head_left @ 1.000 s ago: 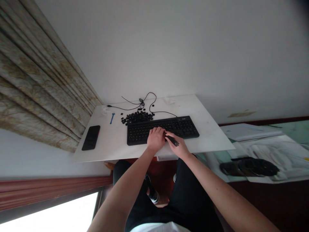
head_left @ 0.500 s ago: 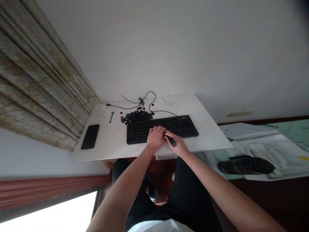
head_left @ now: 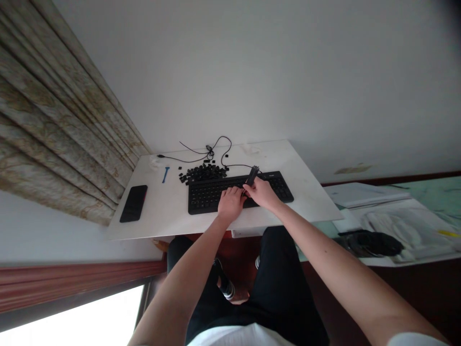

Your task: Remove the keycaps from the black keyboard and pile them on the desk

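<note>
A black keyboard (head_left: 205,197) lies near the front edge of the white table, its key bed showing to the left of my hands. My left hand (head_left: 230,204) rests on the middle of the keyboard, palm down with its fingers stretched out. Just to its right, my right hand (head_left: 262,193) is closed around a small black brush (head_left: 252,176), whose bristled end points up and away from me. The brush's lower end is hidden between the two hands. Behind the keyboard's left half lies a heap of loose black keycaps (head_left: 205,172).
A thin black cable (head_left: 225,138) loops along the back of the table. At the left are a blue plastic tool (head_left: 165,174) and a dark phone (head_left: 133,203). Patterned curtains (head_left: 65,105) hang beside them. A lower surface at right bears papers and a black object (head_left: 372,243).
My right hand has turned the brush over: its bristled end pointed toward me before and now points away. The left hand has stayed on the keyboard with little movement.
</note>
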Motion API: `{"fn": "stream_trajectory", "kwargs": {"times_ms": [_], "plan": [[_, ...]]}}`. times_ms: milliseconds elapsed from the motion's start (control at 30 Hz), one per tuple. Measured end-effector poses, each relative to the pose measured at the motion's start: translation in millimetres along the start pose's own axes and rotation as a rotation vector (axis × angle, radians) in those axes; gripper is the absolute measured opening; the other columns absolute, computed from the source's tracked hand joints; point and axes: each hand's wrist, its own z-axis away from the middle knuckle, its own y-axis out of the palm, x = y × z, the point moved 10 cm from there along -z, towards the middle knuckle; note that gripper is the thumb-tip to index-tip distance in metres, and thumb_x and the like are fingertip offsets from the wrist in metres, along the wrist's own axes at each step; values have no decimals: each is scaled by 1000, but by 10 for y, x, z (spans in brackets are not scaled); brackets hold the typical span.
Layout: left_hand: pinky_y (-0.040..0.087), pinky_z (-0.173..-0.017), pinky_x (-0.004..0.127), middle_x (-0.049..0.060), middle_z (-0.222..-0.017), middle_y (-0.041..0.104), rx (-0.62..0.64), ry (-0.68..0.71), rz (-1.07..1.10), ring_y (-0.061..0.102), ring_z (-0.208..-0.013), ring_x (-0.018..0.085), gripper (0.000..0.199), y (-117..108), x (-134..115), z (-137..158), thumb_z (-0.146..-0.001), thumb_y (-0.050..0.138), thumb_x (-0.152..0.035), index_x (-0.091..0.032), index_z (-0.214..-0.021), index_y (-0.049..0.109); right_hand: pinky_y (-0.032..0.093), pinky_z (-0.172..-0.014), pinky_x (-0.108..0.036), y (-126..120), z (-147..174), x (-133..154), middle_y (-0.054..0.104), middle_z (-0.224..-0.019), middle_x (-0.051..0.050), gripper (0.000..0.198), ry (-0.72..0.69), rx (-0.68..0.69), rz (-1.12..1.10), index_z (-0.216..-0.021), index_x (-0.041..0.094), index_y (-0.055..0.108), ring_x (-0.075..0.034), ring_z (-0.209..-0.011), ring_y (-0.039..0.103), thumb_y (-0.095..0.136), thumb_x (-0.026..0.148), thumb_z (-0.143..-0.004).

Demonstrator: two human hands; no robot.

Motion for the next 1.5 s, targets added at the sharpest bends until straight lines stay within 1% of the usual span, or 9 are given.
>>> {"fn": "stream_trajectory", "kwargs": {"times_ms": [267,467,600,700,833,933,1033,1167,1500], "plan": [[43,-97,38,6,-117,68,-15,-27,105,57,-113,23,37,-11,47,2,-99,57,-32,-24,-135,52,60,-69,-33,7,-64,-98,72,-70,-5,8,76,-62,-92,-86,21,62,-23,-68,74,69,23,-88],[44,-98,38,5,-119,68,-26,-5,129,57,-115,22,38,-17,41,10,-98,56,-27,-25,-136,54,58,-49,-33,50,47,-334,69,-63,-4,9,232,-111,-255,-95,20,60,-21,-48,68,65,27,-92],[44,-99,38,6,-120,68,-12,-23,129,57,-116,23,35,-12,55,4,-98,56,-28,-24,-133,56,59,-52,-32,83,-147,-228,68,-59,-4,16,123,-65,-177,-93,19,63,-20,-46,66,71,31,-89],[44,-98,39,6,-121,68,-8,-33,137,57,-117,24,36,-7,69,-5,-98,56,-28,-24,-133,56,60,-52,-33,121,-207,-203,68,-58,-5,15,136,-21,-158,-90,18,64,-21,-47,67,71,32,-90],[43,-98,39,5,-121,68,-2,-15,135,56,-116,23,33,8,60,-6,-97,56,-26,-25,-130,58,63,-62,-37,87,-19,-202,71,-69,-6,13,136,-57,-176,-95,20,62,-24,-60,73,70,29,-89],[43,-99,39,4,-123,68,-5,-6,142,56,-117,23,31,8,52,2,-98,54,-24,-26,-129,60,64,-66,-38,83,162,-287,72,-75,-6,15,162,-72,-321,-99,21,59,-25,-69,76,66,32,-91],[43,-99,39,5,-121,68,-14,-12,148,56,-116,23,30,0,53,8,-98,53,-24,-25,-127,61,65,-69,-37,125,218,-299,71,-79,-4,21,130,-7,-478,-99,21,57,-22,-73,76,66,38,-90],[44,-98,39,6,-118,67,-24,-13,126,56,-114,24,26,-12,52,8,-98,53,-26,-24,-122,63,64,-76,-38,128,226,-190,71,-83,-3,31,20,60,-504,-98,22,57,-20,-77,75,66,50,-88],[43,-97,40,4,-118,66,4,-5,114,55,-113,24,25,-9,27,-5,-100,50,-30,-27,-119,66,60,-76,-34,31,518,44,71,-93,-9,30,-198,-123,-268,-98,22,59,-24,-83,73,52,51,-97]]}}
